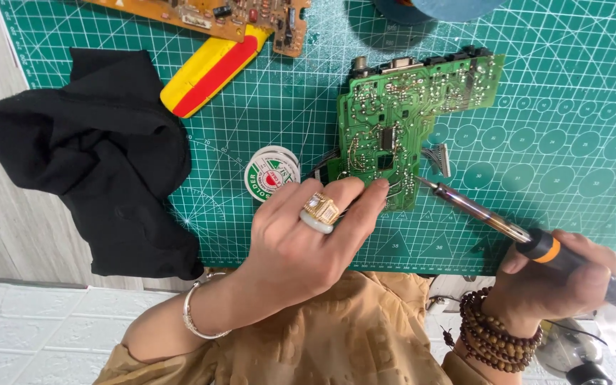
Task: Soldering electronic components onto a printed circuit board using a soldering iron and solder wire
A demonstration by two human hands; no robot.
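Fingers of the left hand point(301, 239) press down on the near edge of the green circuit board point(404, 117) lying on the green cutting mat point(572, 142). Just left sits a round white solder spool point(271, 173) with a green-and-red label. Right hand point(561, 281) grips a soldering iron point(497, 221), tip touching the board's near corner.

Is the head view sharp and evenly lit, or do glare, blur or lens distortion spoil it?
Head view: bright, even light, soft shadows; the green circuit board and the soldering iron with black-and-orange handle are sharp; the green cutting mat has grid lines that bow towards the edges; the crumpled black cloth loses fold detail; the bottom right corner is overexposed.
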